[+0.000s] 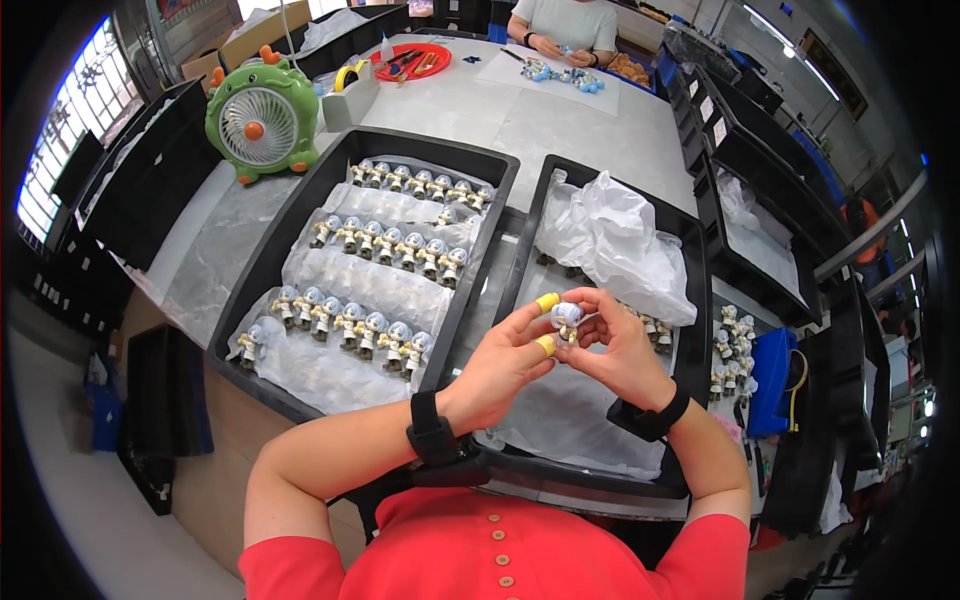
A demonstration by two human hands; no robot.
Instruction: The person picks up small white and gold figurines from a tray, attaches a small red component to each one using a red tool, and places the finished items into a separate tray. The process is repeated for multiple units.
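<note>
Between both hands I hold a small figurine point(566, 318) with pale blue-grey hair, above the right black tray point(528, 215). My left hand point(505, 358), with yellow covers on two fingertips, is closed on its left side. From the other side my right hand point(622, 350) pinches it, some fingers curled behind. Under my hands, the right tray holds more figurines, partly hidden by crumpled white sheeting point(615, 240). In the left black tray point(345, 140), similar figurines point(372, 328) lie in rows on white sheets.
A green fan point(258, 120) stands at the table's far left. Behind are a red tray of tools point(412, 62) and a person point(568, 30) handling small blue pieces. More figurines point(733, 350) and a blue box point(772, 383) sit right of the right tray.
</note>
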